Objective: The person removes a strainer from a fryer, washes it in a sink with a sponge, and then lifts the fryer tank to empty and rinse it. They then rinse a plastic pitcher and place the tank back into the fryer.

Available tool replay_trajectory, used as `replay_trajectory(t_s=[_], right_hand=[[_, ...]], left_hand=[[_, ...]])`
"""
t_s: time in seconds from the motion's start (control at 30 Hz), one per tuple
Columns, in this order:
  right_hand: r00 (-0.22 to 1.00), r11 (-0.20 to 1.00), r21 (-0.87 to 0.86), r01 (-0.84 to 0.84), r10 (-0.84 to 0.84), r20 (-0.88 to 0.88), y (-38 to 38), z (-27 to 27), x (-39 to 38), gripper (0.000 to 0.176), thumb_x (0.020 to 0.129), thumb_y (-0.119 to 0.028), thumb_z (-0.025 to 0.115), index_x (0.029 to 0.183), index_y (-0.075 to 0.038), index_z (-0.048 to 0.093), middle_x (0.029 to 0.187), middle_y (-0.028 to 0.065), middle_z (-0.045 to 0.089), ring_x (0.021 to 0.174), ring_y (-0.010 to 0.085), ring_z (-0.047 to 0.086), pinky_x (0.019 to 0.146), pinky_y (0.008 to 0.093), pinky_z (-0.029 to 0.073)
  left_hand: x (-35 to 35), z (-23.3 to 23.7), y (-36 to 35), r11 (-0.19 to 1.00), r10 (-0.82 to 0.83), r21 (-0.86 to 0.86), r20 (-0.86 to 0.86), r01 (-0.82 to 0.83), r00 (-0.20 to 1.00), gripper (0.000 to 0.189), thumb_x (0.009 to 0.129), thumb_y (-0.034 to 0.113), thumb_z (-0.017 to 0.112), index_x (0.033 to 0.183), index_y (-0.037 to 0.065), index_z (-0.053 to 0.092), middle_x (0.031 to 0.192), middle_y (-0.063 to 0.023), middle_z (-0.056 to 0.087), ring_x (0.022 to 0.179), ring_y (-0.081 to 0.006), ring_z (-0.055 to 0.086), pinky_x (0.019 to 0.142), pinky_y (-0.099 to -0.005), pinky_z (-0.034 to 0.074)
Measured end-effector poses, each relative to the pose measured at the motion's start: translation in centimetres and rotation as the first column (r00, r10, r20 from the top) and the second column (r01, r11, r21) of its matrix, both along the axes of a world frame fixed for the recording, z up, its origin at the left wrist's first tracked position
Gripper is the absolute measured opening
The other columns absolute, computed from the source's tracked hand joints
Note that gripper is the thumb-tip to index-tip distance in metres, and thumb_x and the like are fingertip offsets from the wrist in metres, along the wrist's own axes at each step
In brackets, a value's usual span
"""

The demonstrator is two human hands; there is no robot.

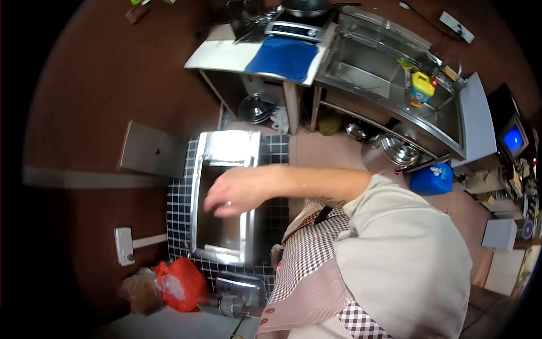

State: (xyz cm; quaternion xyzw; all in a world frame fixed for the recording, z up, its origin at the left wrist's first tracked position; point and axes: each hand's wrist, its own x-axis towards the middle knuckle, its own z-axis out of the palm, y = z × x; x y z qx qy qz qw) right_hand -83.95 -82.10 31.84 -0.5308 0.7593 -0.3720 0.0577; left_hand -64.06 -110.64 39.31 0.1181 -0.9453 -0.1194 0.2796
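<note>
My right hand (243, 189) reaches in from the right over a rectangular steel-framed unit (247, 237) with a dark open middle. The fingers point left and down, loosely bent and smeared by motion. A small bright spot shows between them; I cannot tell whether it is something held. The unit sits on a surface of black tiles with white grout (178, 209), its far end covered by a shiny steel panel (228, 148). My left hand is out of view.
A grey metal box (151, 148) stands beyond the unit. Nearby are a red plastic bag (183, 285), a clear bag (141, 289) and a wall socket (123, 246). Farther off are a blue cloth (282, 58), a steel sink (361, 70) with a yellow jug (422, 85), and a blue container (430, 179).
</note>
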Motion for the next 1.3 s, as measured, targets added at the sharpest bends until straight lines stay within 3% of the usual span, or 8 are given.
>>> replay_trajectory(t_s=[0.3,0.33,0.47,0.6,0.87,1.07,1.23,1.3], right_hand=[[0.936,0.610,-0.781,-0.134,0.337,0.103,10.6,10.6,4.0,0.057,0.081,-0.034,0.066,0.126,-0.001,0.051,0.117,0.0156,0.053,0.112,0.0327,0.053,0.098,0.0399,0.044],[0.990,0.520,-0.844,-0.133,0.027,-0.139,12.6,9.9,3.0,0.052,0.082,-0.035,0.065,0.120,-0.001,0.054,0.117,0.0163,0.053,0.111,0.0333,0.053,0.097,0.0402,0.044],[0.751,0.530,-0.795,0.295,0.385,0.536,27.9,3.7,1.1,0.036,0.095,-0.037,0.059,0.097,-0.002,0.061,0.103,0.0125,0.059,0.085,0.0171,0.060,0.075,0.0323,0.051],[0.571,0.661,-0.448,0.602,0.036,0.820,45.1,-4.8,0.4,0.031,0.095,-0.027,0.061,0.114,-0.003,0.064,0.109,0.0150,0.068,0.099,0.0223,0.064,0.088,0.0357,0.051],[0.422,0.629,0.123,0.768,-0.641,0.642,69.4,-8.5,7.8,0.039,0.094,-0.033,0.059,0.109,0.003,0.061,0.096,0.0219,0.066,0.088,0.0366,0.064,0.081,0.0429,0.051],[0.198,0.261,0.108,0.959,-0.895,0.401,77.8,-11.6,14.2,0.032,0.093,-0.028,0.059,0.102,0.004,0.059,0.089,0.0187,0.062,0.090,0.0375,0.061,0.083,0.0449,0.049],[-0.384,-0.365,0.179,0.914,-0.633,0.672,85.1,-18.7,18.8,0.031,0.096,-0.025,0.058,0.098,0.006,0.060,0.093,0.0104,0.066,0.087,0.0223,0.062,0.080,0.0338,0.047],[-0.252,-0.357,0.068,0.931,-0.499,0.829,90.1,-23.8,19.8,0.027,0.097,-0.025,0.056,0.095,0.002,0.061,0.090,0.0043,0.065,0.086,0.0135,0.057,0.082,0.0281,0.044]], left_hand=[[-7.1,-1.3,23.3,0.928,-0.371,0.015,0.087,0.371,0.925,0.037,0.095,0.018,0.057,0.122,-0.006,0.056,0.120,-0.0242,0.061,0.110,-0.0369,0.059,0.094,-0.0413,0.046],[-8.0,-1.5,26.3,0.913,-0.406,0.014,0.111,0.407,0.907,0.036,0.095,0.017,0.057,0.122,-0.006,0.057,0.119,-0.0243,0.061,0.109,-0.0372,0.059,0.094,-0.0414,0.047],[-11.8,-2.6,38.4,0.847,-0.519,0.027,0.258,0.531,0.815,0.032,0.095,0.014,0.057,0.119,-0.007,0.059,0.116,-0.0247,0.063,0.106,-0.0382,0.061,0.092,-0.0418,0.048],[-17.0,-7.9,55.3,0.550,-0.804,-0.085,0.214,0.831,0.554,0.023,0.086,-0.001,0.062,0.107,-0.008,0.063,0.101,-0.0229,0.067,0.091,-0.0389,0.066,0.080,-0.0421,0.053],[-25.9,-10.0,75.9,0.175,-0.920,-0.205,0.313,0.963,0.234,0.036,0.085,0.006,0.063,0.121,0.010,0.064,0.123,-0.0083,0.062,0.117,-0.0292,0.055,0.097,-0.0454,0.040],[-27.1,-11.3,86.5,-0.307,-0.933,-0.327,0.288,0.894,-0.215,0.035,0.082,0.018,0.067,0.115,0.007,0.064,0.112,-0.0025,0.065,0.100,-0.0193,0.059,0.087,-0.0390,0.039],[-27.2,-10.7,90.0,-0.114,-0.989,-0.108,-0.087,0.988,-0.124,0.034,0.084,0.015,0.068,0.115,0.005,0.063,0.108,-0.0086,0.064,0.098,-0.0259,0.058,0.087,-0.0400,0.040],[-27.2,-12.4,89.3,0.059,-0.992,0.152,-0.100,0.987,0.075,0.031,0.085,0.013,0.066,0.113,0.001,0.062,0.106,-0.0127,0.064,0.096,-0.0297,0.057,0.083,-0.0419,0.043]])
